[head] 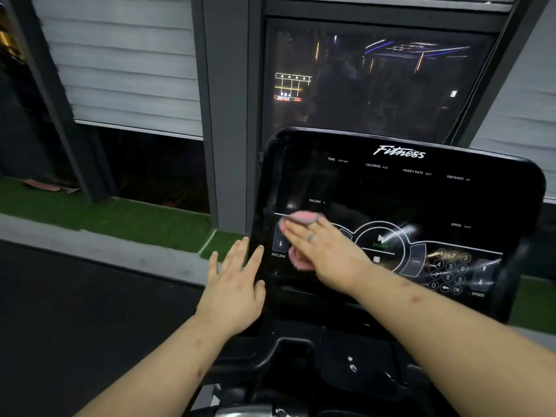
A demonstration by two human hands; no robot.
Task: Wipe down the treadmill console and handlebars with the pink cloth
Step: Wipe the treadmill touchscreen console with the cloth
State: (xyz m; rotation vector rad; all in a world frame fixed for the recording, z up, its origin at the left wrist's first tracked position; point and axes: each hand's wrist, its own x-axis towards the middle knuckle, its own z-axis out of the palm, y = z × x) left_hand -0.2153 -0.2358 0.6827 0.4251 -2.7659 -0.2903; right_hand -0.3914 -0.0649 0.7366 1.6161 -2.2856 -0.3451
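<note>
The black treadmill console (400,188) fills the right half of the view, with a START ring in its middle and a number keypad at its right. My right hand (325,251) lies flat on the console's left part, fingers straight, pressing the pink cloth (301,218) against the INCLINE buttons. The cloth shows above and below the hand; the rest is hidden under the palm. My left hand (234,281) hovers with spread, straight fingers at the console's left edge and holds nothing. The handlebars are not clearly visible in the dark area below.
A dark tray and frame (346,356) sit below the console. Behind it stand a dark window (370,79) and grey window posts (228,115). A strip of green turf (120,218) and a grey kerb run along the left; white blinds hang above.
</note>
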